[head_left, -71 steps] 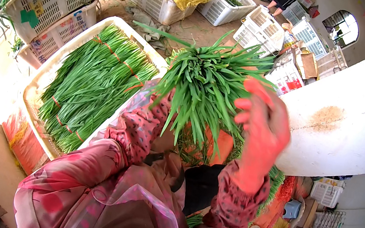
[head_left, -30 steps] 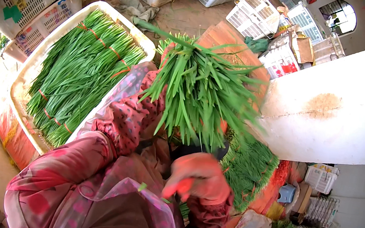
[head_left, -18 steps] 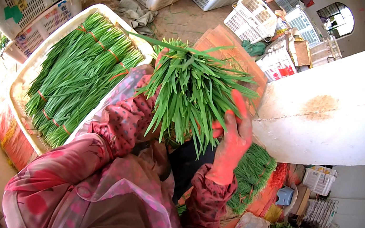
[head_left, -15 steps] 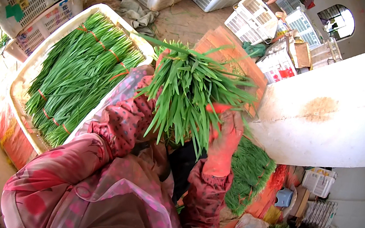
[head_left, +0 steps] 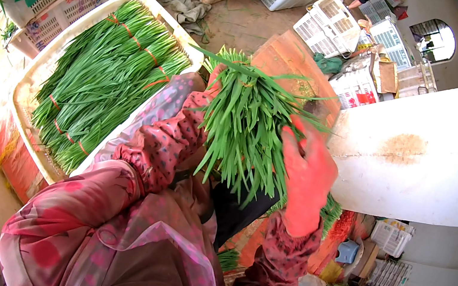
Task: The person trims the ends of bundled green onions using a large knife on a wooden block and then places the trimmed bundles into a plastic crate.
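Chives bunch (head_left: 243, 127) | my left hand (head_left: 214, 77) clamped on its far end | right hand (head_left: 308, 171) flat, open against its near side

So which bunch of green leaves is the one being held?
Start at the big white crate full of tied green bundles on the left. Right of it, the loose bunch of long leaves fans out between the left hand and the red-gloved right hand; it alone is lifted.

Right hand (head_left: 307, 174) in a red-orange rubber glove, raised, fingers (head_left: 295, 145) extended and loosely spread, palm facing left. Right forearm in a pink patterned sleeve, coming up from the lower edge. Left forearm, same sleeve, bent up across centre; left hand (head_left: 214, 77) mostly hidden, grip unclear.
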`<state>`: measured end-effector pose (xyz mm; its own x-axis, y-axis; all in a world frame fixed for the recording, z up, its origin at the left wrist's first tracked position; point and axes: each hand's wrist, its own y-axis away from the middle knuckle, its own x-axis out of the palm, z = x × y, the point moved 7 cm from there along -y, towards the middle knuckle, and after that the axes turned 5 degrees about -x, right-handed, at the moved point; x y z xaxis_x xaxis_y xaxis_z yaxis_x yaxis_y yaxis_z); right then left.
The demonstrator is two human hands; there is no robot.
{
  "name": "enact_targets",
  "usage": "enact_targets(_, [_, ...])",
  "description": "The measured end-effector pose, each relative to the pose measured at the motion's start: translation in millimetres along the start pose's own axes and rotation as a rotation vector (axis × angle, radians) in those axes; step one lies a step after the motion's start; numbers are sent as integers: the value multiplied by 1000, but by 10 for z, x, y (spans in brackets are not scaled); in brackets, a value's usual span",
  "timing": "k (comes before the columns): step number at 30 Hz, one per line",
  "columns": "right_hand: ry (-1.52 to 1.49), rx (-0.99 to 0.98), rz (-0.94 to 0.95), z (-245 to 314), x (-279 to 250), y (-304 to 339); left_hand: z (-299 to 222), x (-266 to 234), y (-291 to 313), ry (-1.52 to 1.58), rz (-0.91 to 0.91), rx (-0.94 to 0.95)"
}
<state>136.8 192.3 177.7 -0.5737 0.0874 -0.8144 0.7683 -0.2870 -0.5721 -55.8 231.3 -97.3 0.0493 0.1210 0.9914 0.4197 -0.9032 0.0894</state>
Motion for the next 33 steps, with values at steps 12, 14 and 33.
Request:
enact_targets(12, [-746,313,-221,-402,-174,186,2,-155,-85,230,-48,-52])
enact_targets(14, [-885,521,-30,-307,-20,163,-59,-231,-104,187,-91,-29])
enact_targets(33, [-1455,834,80,-413,792,821,242,-76,-313,-30,-114,-110])
